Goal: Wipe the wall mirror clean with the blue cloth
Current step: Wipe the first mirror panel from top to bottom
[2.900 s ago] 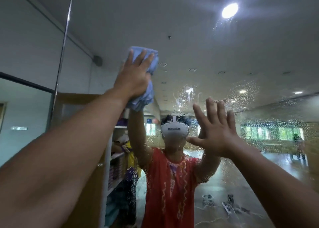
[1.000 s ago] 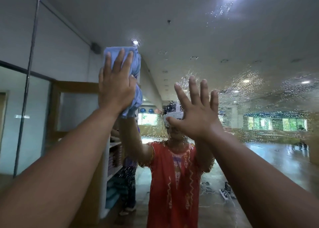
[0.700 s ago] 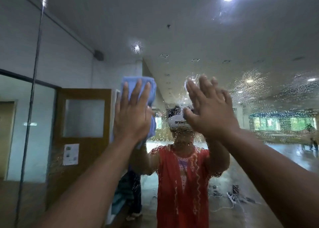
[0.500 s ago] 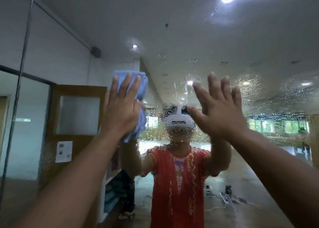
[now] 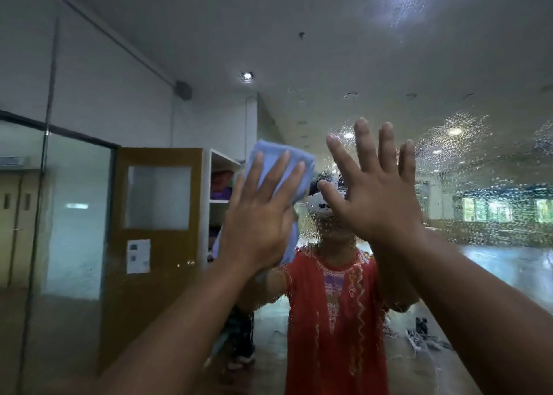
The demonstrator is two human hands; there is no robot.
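Note:
The wall mirror (image 5: 344, 50) fills the view and reflects the room and me in a red top. My left hand (image 5: 260, 215) presses the folded blue cloth (image 5: 278, 158) flat against the glass at head height, fingers spread over it. To its right, my right hand (image 5: 377, 194) is held up open, fingers apart, at or close to the glass, holding nothing. Water droplets (image 5: 454, 143) speckle the glass in the middle and right; the left part looks free of drops.
A vertical seam (image 5: 48, 125) in the mirror runs down the far left. Reflected behind me are a brown door (image 5: 155, 245), a white shelf unit (image 5: 220, 197) and a shiny floor with cables (image 5: 419, 337).
My left hand has slid the cloth down from high on the glass and to the right, toward the middle. My right hand stays raised and open beside it.

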